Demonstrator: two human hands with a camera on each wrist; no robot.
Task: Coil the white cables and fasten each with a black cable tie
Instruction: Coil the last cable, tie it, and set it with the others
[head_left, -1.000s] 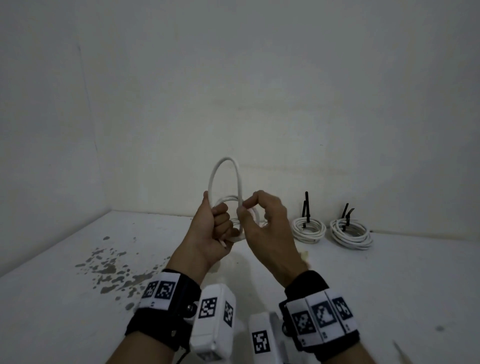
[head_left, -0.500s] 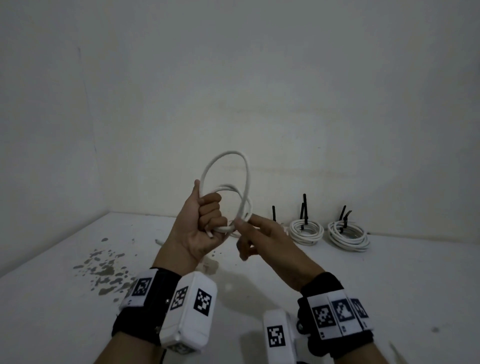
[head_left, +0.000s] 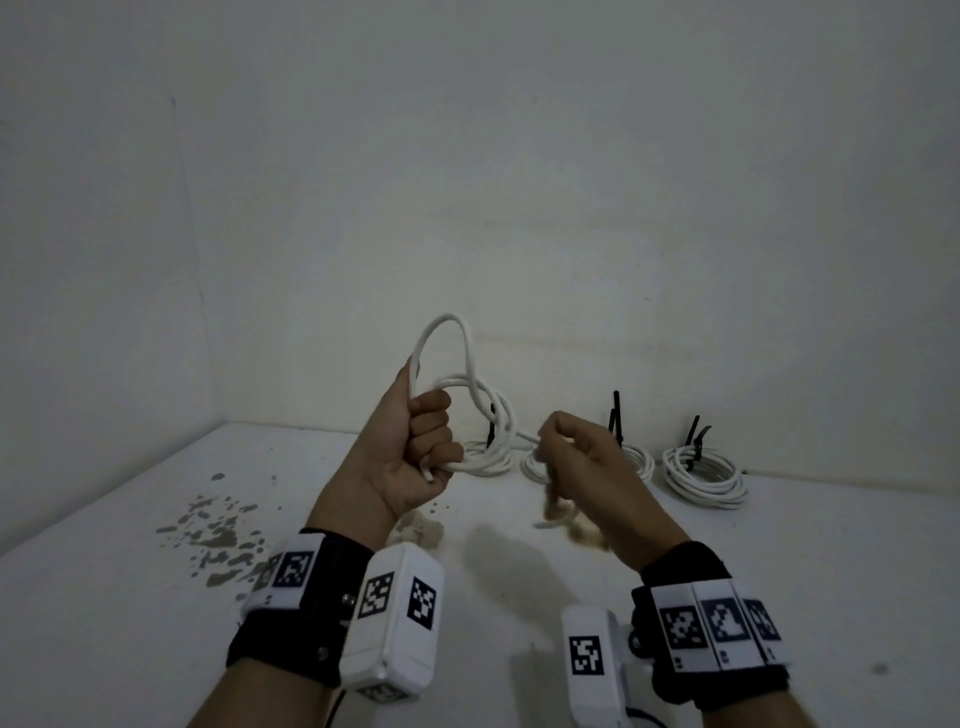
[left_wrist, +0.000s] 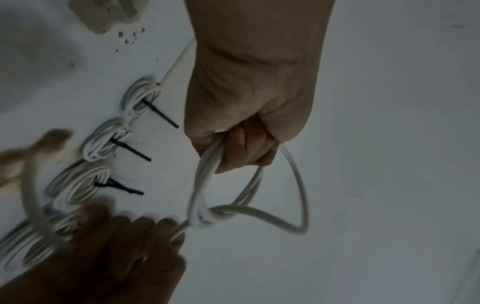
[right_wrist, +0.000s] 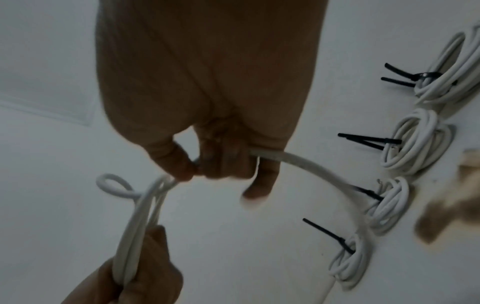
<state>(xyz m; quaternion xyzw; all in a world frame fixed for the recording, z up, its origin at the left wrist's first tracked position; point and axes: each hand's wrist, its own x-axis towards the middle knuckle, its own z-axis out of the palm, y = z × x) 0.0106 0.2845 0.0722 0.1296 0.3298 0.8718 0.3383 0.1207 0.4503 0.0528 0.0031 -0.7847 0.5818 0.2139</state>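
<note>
White cable (head_left: 470, 395) is held above the table (head_left: 156, 649), w/ loops bunched in the clenched left hand (head_left: 415, 447). Right hand (head_left: 576, 462) pinches its free end. Tied coils (head_left: 704, 475) lie behind the cable, by the wall.

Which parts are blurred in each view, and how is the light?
Head view: dim light, right hand smeared by motion, left hand sharp. Left wrist view: the right hand is blurred low left. Right wrist view: white cable slightly smeared.
</note>
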